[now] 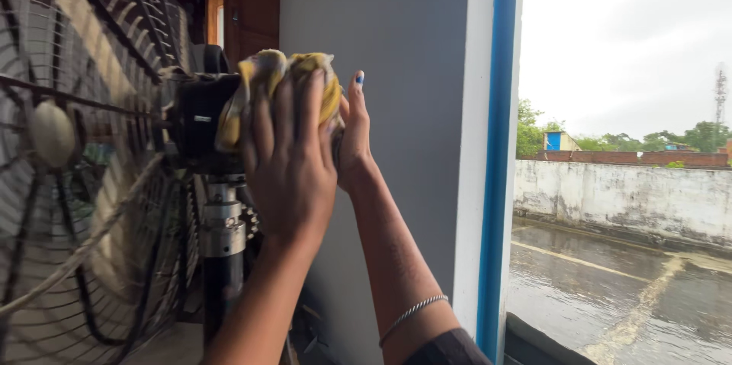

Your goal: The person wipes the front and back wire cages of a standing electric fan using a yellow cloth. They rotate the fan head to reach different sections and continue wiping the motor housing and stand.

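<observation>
A pedestal fan (84,182) seen from its near side, with both hands raised to the black motor housing (200,125) behind the wire guard. The left hand (290,159) lies spread, fingers up, over a yellow cloth (305,75), pressing it against the far right end of the housing (a flat palm puts the most cloth on the curved surface); the right hand (352,140) is cupped against the cloth's right edge, thumb upright, seemingly steadying the bundle from behind; whether its fingers grip the cloth cannot be told. A thin bracelet (412,312) circles the right forearm. The metal pole (221,235) stands below; a grey wall (396,68) and blue window frame (496,144) lie right; a wet roof (610,289) lies far right.
</observation>
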